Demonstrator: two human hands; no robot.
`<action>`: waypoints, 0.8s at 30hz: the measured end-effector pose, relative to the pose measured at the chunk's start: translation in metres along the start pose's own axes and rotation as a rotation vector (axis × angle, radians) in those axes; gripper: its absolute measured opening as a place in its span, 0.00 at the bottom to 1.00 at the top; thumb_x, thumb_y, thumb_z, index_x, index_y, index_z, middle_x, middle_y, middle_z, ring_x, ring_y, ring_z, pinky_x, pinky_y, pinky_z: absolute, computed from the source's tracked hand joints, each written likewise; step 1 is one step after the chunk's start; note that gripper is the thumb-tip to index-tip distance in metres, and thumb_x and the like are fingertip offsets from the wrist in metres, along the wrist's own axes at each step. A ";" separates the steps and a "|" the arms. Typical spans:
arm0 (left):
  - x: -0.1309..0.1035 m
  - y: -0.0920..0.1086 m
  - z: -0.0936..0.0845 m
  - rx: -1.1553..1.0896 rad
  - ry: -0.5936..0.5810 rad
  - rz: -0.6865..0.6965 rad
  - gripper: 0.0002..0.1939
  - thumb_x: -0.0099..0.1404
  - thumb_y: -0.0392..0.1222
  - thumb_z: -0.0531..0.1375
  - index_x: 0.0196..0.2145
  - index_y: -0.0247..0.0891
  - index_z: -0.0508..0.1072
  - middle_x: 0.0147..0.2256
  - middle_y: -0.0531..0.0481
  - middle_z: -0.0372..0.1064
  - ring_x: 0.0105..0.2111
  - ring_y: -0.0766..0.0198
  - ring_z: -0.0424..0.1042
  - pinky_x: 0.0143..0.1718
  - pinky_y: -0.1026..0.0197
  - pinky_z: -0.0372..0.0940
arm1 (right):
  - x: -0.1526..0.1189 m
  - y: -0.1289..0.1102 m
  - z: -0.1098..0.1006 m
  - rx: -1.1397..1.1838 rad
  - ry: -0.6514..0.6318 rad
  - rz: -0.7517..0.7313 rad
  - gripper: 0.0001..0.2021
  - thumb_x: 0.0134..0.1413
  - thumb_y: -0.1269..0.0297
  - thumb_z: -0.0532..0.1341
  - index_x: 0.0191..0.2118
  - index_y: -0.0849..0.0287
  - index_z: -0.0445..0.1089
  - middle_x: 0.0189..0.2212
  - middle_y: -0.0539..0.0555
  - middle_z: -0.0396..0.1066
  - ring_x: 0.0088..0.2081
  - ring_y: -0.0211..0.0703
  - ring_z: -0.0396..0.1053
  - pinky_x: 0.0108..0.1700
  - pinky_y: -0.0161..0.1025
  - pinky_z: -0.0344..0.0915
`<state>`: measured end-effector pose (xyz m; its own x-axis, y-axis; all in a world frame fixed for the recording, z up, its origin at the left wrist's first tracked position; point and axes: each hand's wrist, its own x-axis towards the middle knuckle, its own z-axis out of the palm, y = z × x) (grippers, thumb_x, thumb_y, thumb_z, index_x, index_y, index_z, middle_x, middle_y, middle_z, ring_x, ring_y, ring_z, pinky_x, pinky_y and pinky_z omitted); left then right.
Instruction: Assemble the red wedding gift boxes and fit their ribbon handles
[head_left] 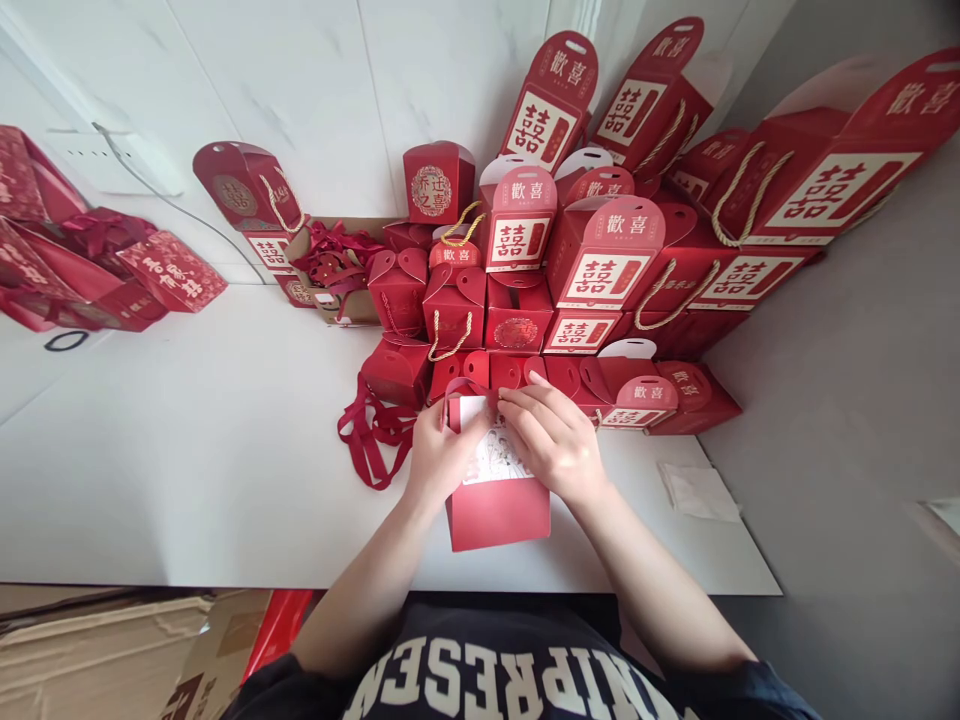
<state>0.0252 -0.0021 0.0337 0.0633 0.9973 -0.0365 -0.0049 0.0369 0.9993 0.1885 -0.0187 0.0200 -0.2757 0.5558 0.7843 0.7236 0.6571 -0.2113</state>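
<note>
A red box with a white printed panel lies in front of me at the table's front, held between both hands. My left hand grips its upper left side, with the thumb over the white panel. My right hand has its fingers bent over the box's upper right edge, fingertips close to my left thumb. A thin ribbon loop shows at the box's top left, beside my left fingers. What exactly the right fingertips pinch is too small to tell. Loose dark red ribbon lies just left of the box.
Many red gift boxes are stacked behind my hands, against the wall. A cardboard box of ribbons stands behind left; red bags lie far left. A white tissue is on the right of the white table. Cardboard lies below its front edge.
</note>
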 end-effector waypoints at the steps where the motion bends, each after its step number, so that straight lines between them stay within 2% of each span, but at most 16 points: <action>1: -0.001 0.000 0.001 0.025 0.017 0.002 0.10 0.57 0.45 0.68 0.29 0.35 0.76 0.23 0.51 0.71 0.25 0.61 0.73 0.27 0.63 0.70 | -0.003 0.000 0.002 -0.017 0.007 -0.013 0.13 0.65 0.72 0.59 0.50 0.52 0.73 0.47 0.55 0.79 0.49 0.50 0.76 0.61 0.59 0.70; 3: -0.002 -0.002 0.002 0.078 0.051 0.034 0.09 0.57 0.43 0.67 0.27 0.36 0.74 0.22 0.52 0.70 0.25 0.63 0.71 0.27 0.64 0.68 | -0.008 0.000 0.006 -0.058 0.027 -0.048 0.14 0.65 0.73 0.59 0.52 0.52 0.73 0.49 0.55 0.78 0.49 0.49 0.76 0.60 0.59 0.71; 8: -0.001 -0.021 -0.003 0.108 0.069 0.251 0.05 0.60 0.39 0.65 0.29 0.35 0.75 0.26 0.51 0.73 0.29 0.63 0.72 0.34 0.63 0.68 | -0.020 -0.009 0.013 -0.141 0.050 -0.076 0.20 0.62 0.74 0.62 0.58 0.51 0.69 0.54 0.53 0.75 0.51 0.48 0.77 0.62 0.56 0.67; 10: 0.001 -0.030 -0.008 0.109 0.036 0.283 0.05 0.61 0.40 0.64 0.32 0.35 0.76 0.28 0.49 0.74 0.30 0.62 0.73 0.35 0.62 0.68 | -0.025 -0.015 0.015 -0.148 0.049 -0.036 0.22 0.61 0.72 0.63 0.59 0.49 0.68 0.55 0.52 0.74 0.52 0.50 0.76 0.64 0.56 0.64; 13: 0.002 -0.037 -0.018 0.070 -0.090 0.320 0.09 0.64 0.44 0.62 0.36 0.35 0.77 0.32 0.47 0.75 0.32 0.60 0.74 0.36 0.61 0.69 | -0.034 -0.024 0.017 -0.153 0.028 0.023 0.24 0.62 0.70 0.62 0.62 0.46 0.65 0.56 0.52 0.73 0.52 0.51 0.76 0.65 0.57 0.60; 16: 0.003 -0.035 -0.024 0.059 -0.192 0.362 0.12 0.64 0.47 0.63 0.38 0.35 0.77 0.35 0.45 0.76 0.36 0.58 0.76 0.38 0.60 0.70 | -0.040 -0.029 0.020 -0.153 0.035 0.049 0.28 0.62 0.73 0.60 0.66 0.50 0.60 0.56 0.54 0.73 0.50 0.50 0.76 0.62 0.55 0.60; 19: 0.003 -0.030 -0.025 0.141 -0.171 0.360 0.10 0.59 0.44 0.68 0.35 0.35 0.77 0.33 0.47 0.76 0.35 0.59 0.76 0.37 0.62 0.70 | -0.043 -0.033 0.019 -0.044 0.090 0.106 0.30 0.62 0.77 0.57 0.67 0.53 0.57 0.54 0.57 0.76 0.46 0.48 0.77 0.53 0.50 0.66; 22: 0.001 -0.025 -0.026 0.227 -0.157 0.343 0.08 0.59 0.44 0.69 0.31 0.36 0.78 0.28 0.50 0.76 0.30 0.62 0.75 0.32 0.64 0.69 | -0.040 -0.037 0.012 0.065 0.118 0.185 0.27 0.61 0.78 0.56 0.64 0.51 0.60 0.50 0.56 0.78 0.43 0.47 0.77 0.46 0.47 0.67; 24: 0.000 -0.020 -0.028 0.288 -0.186 0.353 0.08 0.60 0.44 0.68 0.30 0.37 0.79 0.26 0.51 0.75 0.27 0.62 0.74 0.29 0.64 0.68 | -0.034 -0.038 0.002 0.054 0.128 0.231 0.22 0.60 0.75 0.60 0.58 0.51 0.65 0.48 0.56 0.78 0.45 0.49 0.75 0.47 0.48 0.65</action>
<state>-0.0023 -0.0014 0.0133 0.2850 0.9167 0.2802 0.2168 -0.3463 0.9127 0.1687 -0.0617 0.0005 -0.0221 0.6277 0.7781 0.7223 0.5482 -0.4217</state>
